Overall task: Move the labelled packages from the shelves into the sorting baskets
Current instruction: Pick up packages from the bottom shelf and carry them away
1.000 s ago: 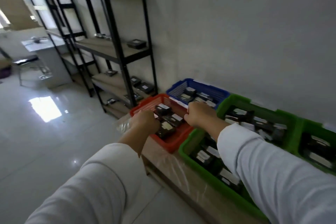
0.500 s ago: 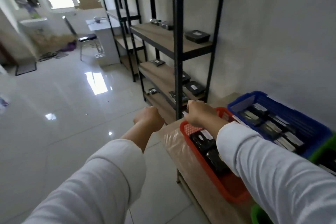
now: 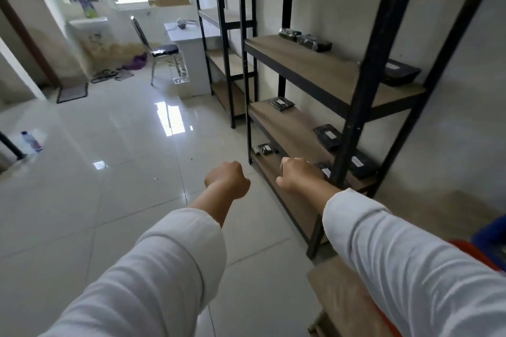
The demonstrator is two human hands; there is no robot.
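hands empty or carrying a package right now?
Likely empty: left hand and right hand are curled fists, no package visible in either.

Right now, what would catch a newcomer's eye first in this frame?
Two white-sleeved arms fill the foreground, the left hand and right hand both fisted and holding nothing. On the right, a black rack holds dark packages scattered over its wooden shelves.

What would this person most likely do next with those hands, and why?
Probably reach the right hand to the black package on the shelf beside it. Both it and the left hand are curled and hold nothing, and packages still lie there.
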